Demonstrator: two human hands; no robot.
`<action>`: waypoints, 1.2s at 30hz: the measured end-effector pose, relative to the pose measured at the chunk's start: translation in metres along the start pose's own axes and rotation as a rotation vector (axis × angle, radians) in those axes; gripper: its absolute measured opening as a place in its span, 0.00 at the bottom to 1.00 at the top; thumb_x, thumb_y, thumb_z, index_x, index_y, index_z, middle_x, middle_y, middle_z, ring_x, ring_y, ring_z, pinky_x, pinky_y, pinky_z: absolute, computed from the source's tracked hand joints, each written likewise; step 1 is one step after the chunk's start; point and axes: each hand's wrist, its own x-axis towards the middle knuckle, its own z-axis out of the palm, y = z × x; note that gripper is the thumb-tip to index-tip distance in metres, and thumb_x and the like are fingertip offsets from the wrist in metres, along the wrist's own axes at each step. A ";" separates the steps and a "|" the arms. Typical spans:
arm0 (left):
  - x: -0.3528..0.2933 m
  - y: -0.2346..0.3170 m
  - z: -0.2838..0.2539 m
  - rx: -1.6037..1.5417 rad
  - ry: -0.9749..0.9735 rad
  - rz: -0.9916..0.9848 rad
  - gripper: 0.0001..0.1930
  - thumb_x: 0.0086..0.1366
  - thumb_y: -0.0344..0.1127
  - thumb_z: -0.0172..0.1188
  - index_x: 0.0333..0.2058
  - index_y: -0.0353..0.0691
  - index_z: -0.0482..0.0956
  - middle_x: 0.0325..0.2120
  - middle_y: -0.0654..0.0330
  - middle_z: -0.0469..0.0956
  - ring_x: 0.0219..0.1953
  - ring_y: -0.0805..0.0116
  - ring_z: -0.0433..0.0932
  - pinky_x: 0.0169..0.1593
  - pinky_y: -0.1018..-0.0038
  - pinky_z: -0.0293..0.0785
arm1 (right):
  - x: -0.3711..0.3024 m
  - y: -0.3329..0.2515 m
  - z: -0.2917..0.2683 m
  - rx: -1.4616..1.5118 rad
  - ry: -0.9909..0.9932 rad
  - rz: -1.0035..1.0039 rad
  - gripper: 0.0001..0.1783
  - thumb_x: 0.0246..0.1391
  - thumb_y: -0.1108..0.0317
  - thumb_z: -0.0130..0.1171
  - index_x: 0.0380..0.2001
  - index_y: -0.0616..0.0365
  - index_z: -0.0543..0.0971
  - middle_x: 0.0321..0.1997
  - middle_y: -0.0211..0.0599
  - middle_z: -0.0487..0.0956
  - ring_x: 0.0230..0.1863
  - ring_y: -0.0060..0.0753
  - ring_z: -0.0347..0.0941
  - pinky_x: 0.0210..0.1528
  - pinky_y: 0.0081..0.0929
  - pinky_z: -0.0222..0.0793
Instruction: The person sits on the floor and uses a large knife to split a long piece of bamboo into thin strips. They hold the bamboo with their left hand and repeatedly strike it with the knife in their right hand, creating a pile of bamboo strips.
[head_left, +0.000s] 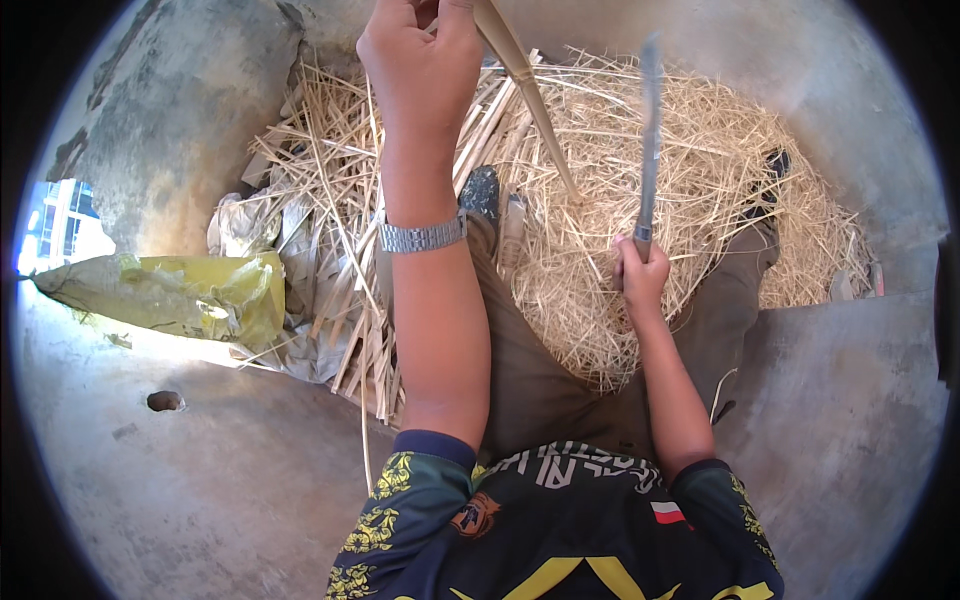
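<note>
My left hand point(420, 50) is raised at the top edge, its fingers curled closed round a pale, jointed bamboo pole point(527, 82). The upper end of the pole runs out of the picture, and part of the grip is cut off there. Its lower end slants down to the right into a heap of shavings. In my right hand point(641, 275) is the handle of a machete point(650, 140). The long blade points away from me, to the right of the pole and apart from it.
Straw-coloured bamboo shavings point(690, 130) lie heaped between and around my outstretched legs. Longer split strips point(330, 130) are piled at the left. Beside them lie a yellow sack point(170, 290) and crumpled pale sheeting point(300, 225). Grey concrete walls point(220, 110) stand around the heap.
</note>
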 end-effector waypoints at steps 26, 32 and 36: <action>0.000 -0.007 -0.003 -0.228 -0.132 -0.201 0.14 0.78 0.36 0.47 0.54 0.33 0.71 0.32 0.55 0.81 0.34 0.67 0.83 0.40 0.72 0.82 | 0.006 0.034 0.008 0.000 0.041 -0.084 0.19 0.58 0.71 0.61 0.16 0.51 0.67 0.16 0.22 0.67 0.17 0.16 0.59 0.21 0.24 0.54; 0.004 -0.001 -0.004 -0.122 -0.113 -0.146 0.10 0.78 0.35 0.44 0.45 0.33 0.70 0.30 0.52 0.85 0.33 0.65 0.86 0.38 0.72 0.82 | 0.011 0.168 0.004 -0.542 0.084 0.507 0.08 0.49 0.73 0.61 0.20 0.60 0.75 0.13 0.32 0.70 0.11 0.30 0.65 0.14 0.33 0.58; 0.003 -0.008 -0.010 -0.168 -0.094 -0.144 0.11 0.79 0.35 0.42 0.42 0.32 0.68 0.31 0.49 0.84 0.33 0.63 0.86 0.37 0.71 0.83 | 0.004 0.122 0.005 -0.476 -0.021 0.729 0.10 0.49 0.66 0.62 0.28 0.65 0.80 0.21 0.39 0.78 0.21 0.33 0.75 0.24 0.37 0.70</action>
